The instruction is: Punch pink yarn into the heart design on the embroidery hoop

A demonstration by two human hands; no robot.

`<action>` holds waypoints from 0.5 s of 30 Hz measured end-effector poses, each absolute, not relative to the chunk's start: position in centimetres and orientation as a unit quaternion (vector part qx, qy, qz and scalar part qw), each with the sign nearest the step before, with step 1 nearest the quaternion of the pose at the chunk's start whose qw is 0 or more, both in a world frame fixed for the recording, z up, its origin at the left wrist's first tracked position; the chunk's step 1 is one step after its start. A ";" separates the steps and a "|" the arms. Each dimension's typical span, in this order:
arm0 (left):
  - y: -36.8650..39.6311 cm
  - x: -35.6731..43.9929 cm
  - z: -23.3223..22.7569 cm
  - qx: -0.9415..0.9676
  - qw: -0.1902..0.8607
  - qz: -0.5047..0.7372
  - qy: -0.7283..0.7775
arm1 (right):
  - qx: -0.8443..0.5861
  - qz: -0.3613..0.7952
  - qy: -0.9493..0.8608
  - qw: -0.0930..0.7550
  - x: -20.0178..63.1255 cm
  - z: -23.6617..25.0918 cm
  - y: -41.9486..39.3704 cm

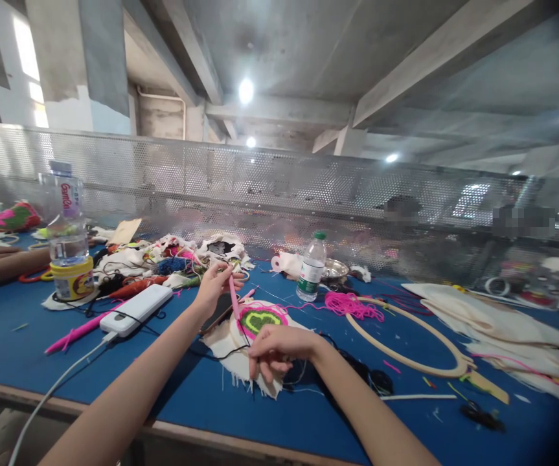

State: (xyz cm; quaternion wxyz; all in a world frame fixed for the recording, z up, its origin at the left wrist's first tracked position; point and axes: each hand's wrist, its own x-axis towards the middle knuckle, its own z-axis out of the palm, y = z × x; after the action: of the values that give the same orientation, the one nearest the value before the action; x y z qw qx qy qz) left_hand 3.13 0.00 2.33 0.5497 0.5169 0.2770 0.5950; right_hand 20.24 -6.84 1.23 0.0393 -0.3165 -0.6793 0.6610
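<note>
My left hand (215, 288) is closed around a pink punch needle (234, 299), held upright with its tip down by the cloth. Below it lies a piece of cream cloth (223, 343) with frayed edges, worked in yarn with a green heart shape (260, 318) and a pink border. My right hand (279, 353) rests over the front of the cloth, its fingers curled and thumb and forefinger pinched at a strand of black yarn (233, 353). That strand runs leftward over the table and up toward the needle. Part of the cloth is hidden under my right hand.
A white power bank (136, 310) with a cable and a pink pen-like tool (85, 329) lie left. Bottles (311, 268) stand behind and left. Rightward are pink yarn (354, 306), a wooden hoop (405, 349) and folded cloth (493, 330). Another person's arm (7, 265) reaches in from the left.
</note>
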 end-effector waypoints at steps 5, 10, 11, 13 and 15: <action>0.1 3.3 2.1 0.541 0.542 0.576 0.288 | -0.330 0.651 -0.682 0.052 20.5 1.5 -6.9; 0.3 3.1 2.3 0.542 0.485 0.621 0.294 | -0.463 0.492 -0.664 0.322 23.5 1.5 -4.8; 0.4 3.1 2.2 0.535 0.486 0.625 0.295 | -0.516 0.417 -0.651 0.367 24.5 1.3 -4.2; 0.5 3.1 2.0 0.520 0.508 0.617 0.302 | -0.667 0.198 -0.627 0.351 26.3 0.6 -2.9; 0.7 3.2 1.7 0.506 0.541 0.595 0.313 | -0.719 0.105 -0.608 0.321 27.7 -0.3 -2.0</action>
State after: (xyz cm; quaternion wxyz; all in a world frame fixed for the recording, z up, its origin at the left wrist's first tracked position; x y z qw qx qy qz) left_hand 3.19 0.66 1.74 0.5408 0.5056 0.3134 0.5947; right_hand 27.74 -2.01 -0.34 0.3206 -0.7186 -0.6082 0.1047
